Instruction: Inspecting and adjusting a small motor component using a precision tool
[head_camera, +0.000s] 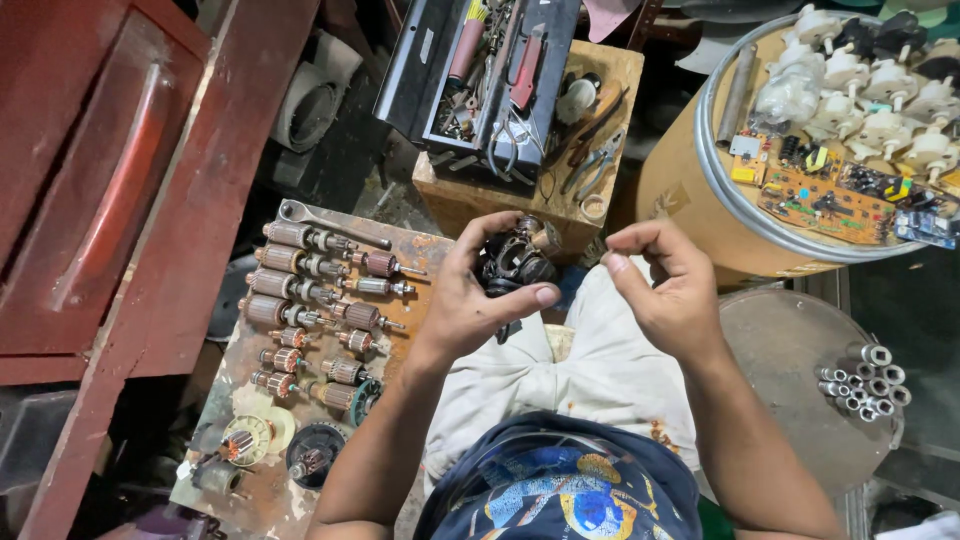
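- Left hand (470, 300) gripping a small dark motor part with copper windings (515, 260), fingers curled round it, thumb pressing at its lower right side.
- Holding that motor part up above the lap, over the pale trousers (590, 370), just in front of the wooden crate (600, 75).
- Right hand (665, 285) hovering just beside the motor part, not touching it; fingers bent inward, fingertips pinched close; anything between them too small to tell.
- Lying to the left on a rusty flat metal surface (425, 245): rows of copper-wound motor armatures (300, 290) and a steel wrench (330, 222).
- Sitting on the crate: open dark metal toolbox (480, 70) full of hand tools, pliers (595, 160) beside it.
- Resting at right: round cardboard drum (690, 190) carrying green circuit boards (825, 195) and white plastic parts (880, 90).
- Standing lower right: cluster of short silver metal sleeves (868, 385).
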